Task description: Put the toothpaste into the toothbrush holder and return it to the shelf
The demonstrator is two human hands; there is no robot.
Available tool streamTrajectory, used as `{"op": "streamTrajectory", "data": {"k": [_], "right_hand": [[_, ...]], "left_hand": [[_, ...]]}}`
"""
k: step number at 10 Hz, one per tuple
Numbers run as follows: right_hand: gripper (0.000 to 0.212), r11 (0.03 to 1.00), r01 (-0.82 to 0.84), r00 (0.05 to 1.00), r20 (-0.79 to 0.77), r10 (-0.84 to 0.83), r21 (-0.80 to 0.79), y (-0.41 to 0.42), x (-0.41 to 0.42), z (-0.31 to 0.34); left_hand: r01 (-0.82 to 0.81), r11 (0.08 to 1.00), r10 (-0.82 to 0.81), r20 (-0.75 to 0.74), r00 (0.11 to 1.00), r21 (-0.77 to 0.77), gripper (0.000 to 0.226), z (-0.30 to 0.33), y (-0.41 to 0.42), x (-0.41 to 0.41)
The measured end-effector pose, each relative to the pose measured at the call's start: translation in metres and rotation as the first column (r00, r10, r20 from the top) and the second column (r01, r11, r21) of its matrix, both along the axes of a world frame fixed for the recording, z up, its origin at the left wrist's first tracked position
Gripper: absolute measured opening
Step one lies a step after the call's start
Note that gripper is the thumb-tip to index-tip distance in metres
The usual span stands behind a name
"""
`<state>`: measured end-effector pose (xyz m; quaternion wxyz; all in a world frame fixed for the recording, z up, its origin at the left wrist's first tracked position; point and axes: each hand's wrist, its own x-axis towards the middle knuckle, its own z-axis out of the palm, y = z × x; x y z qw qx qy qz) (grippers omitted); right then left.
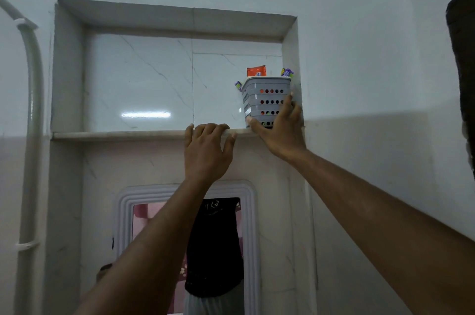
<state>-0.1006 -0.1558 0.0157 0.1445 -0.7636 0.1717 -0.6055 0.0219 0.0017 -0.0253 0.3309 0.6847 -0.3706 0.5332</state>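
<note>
A grey perforated toothbrush holder (264, 98) stands upright at the right end of the marble shelf (115, 134), close to the niche's right wall. The orange end of the toothpaste tube (256, 71) sticks up out of it, with purple toothbrush heads (286, 72) beside it. My right hand (279, 129) wraps the holder's lower front, thumb on the left and fingers on the right. My left hand (208, 146) grips the shelf's front edge just left of the holder, fingers curled over the lip.
The shelf is a recessed niche with a marble-tiled back (144, 83). A white pipe (32, 109) runs down the wall on the left. Below hangs a white-framed mirror (187, 237) reflecting a person in dark clothing. A dark object (462, 70) intrudes at the right edge.
</note>
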Motion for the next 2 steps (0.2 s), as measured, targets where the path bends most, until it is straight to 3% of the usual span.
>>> {"op": "streamTrajectory", "data": {"k": [2], "right_hand": [[0.076,0.996,0.039,0.949,0.314,-0.011,-0.083,0.002,-0.011,-0.020]], "left_hand": [[0.055,0.998,-0.054,0.027,0.998,-0.021,0.044,0.000,-0.001,0.004]]}}
